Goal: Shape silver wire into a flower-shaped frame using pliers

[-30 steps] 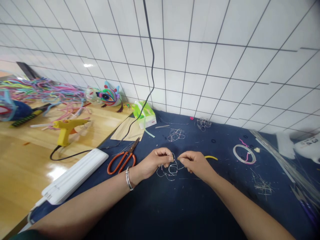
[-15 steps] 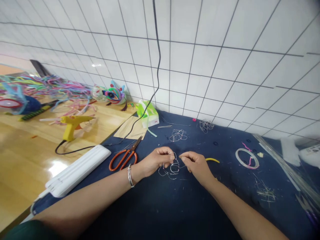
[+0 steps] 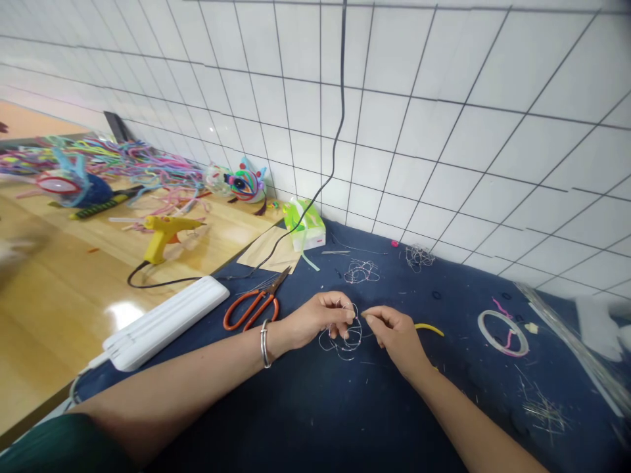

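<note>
My left hand (image 3: 318, 320) and my right hand (image 3: 394, 334) meet over a dark blue cloth (image 3: 305, 414). Both pinch a tangle of thin silver wire (image 3: 342, 334) that loops down between them onto the cloth. A silver bangle sits on my left wrist. Orange-handled scissors (image 3: 252, 307) lie just left of my left hand. A short yellow piece (image 3: 428, 326) lies right behind my right hand.
Two more wire tangles (image 3: 361, 270) (image 3: 419, 256) lie near the tiled wall. A white power strip (image 3: 165, 322), a yellow glue gun (image 3: 165, 233), a green tissue pack (image 3: 305, 226), a tape ring (image 3: 503, 324), and colourful pipe cleaners (image 3: 123, 164) on the wooden table to the left.
The view has swung left and slightly down. My hands stay together on the wire tangle, with only small finger movements.
</note>
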The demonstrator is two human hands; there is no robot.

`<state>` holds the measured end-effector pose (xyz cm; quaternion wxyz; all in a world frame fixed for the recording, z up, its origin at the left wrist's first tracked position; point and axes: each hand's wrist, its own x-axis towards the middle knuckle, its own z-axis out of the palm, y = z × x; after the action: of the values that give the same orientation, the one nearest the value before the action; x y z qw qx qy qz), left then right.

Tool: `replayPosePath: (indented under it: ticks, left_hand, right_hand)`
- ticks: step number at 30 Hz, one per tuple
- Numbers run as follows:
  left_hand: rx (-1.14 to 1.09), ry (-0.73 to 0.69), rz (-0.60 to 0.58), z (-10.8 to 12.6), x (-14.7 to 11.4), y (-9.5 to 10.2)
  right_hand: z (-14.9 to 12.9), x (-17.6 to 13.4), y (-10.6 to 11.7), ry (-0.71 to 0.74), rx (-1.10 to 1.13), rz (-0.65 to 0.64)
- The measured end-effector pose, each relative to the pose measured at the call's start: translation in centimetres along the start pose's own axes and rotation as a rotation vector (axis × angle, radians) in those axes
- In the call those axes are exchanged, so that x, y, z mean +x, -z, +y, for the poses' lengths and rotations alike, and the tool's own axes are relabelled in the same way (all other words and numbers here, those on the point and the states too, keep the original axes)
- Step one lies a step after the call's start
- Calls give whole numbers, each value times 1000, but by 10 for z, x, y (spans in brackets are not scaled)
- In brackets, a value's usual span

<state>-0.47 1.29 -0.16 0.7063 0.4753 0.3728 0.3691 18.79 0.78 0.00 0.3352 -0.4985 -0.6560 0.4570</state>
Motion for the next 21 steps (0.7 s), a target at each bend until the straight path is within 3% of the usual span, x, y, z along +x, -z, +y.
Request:
replayPosePath:
  ticks: [11,21]
  left_hand:
    - [20,-66,43,-2,1,-2]
    - [86,-57,-19,0,-1,-3]
  right_hand:
    - [1,1,-2,-17,124,-71]
    - [-5,-1,1,25,5,-57]
